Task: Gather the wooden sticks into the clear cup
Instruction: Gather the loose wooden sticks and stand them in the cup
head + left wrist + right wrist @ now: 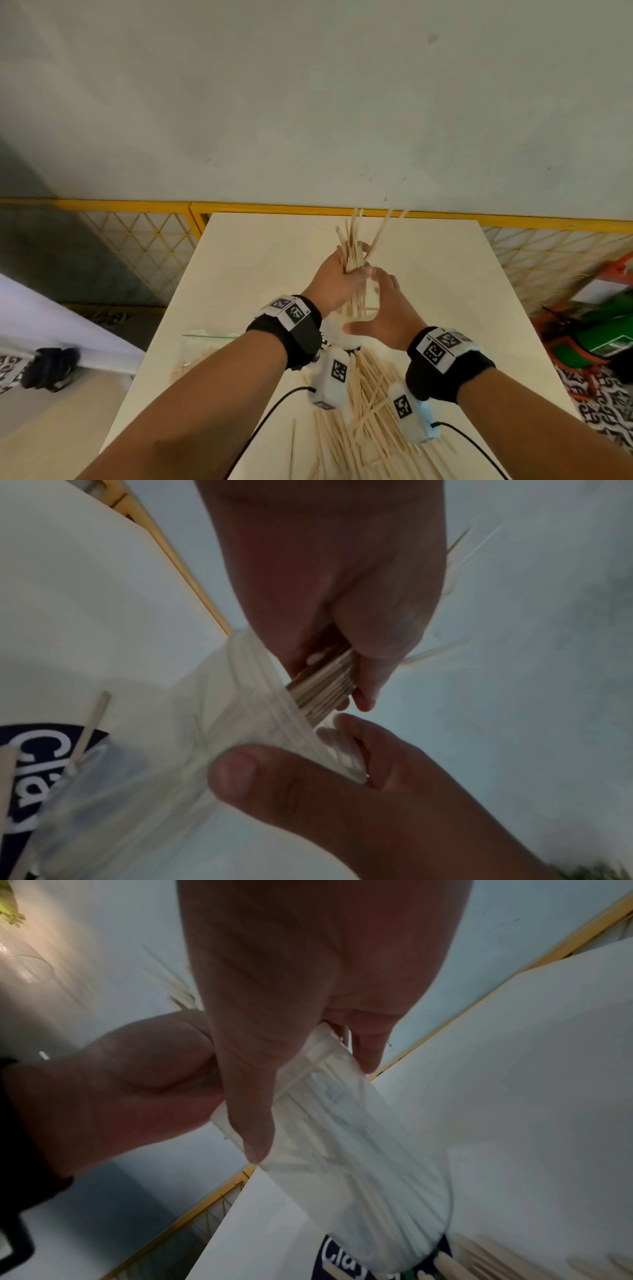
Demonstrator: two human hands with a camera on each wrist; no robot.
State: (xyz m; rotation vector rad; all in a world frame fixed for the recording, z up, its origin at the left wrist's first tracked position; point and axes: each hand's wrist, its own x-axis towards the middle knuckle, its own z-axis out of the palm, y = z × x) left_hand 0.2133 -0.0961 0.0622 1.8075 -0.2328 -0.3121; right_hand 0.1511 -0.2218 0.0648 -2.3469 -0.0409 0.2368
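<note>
My left hand (342, 277) grips a thick bundle of wooden sticks (356, 240) that fans out upward over the white table (267, 246). In the left wrist view the lower ends of the bundle (322, 688) point into the mouth of the clear cup (246, 723). My right hand (380, 305) holds that cup at its rim, thumb on one side and fingers on the other. The right wrist view shows the cup (363, 1164) tilted, with several sticks inside it. In the head view my hands hide the cup.
Many loose sticks (370, 411) lie in a heap at the near end of the table. A clear zip bag (202, 346) lies on the left side. A dark blue label (342, 1259) lies under the cup. A yellow mesh fence (137, 240) runs behind the table.
</note>
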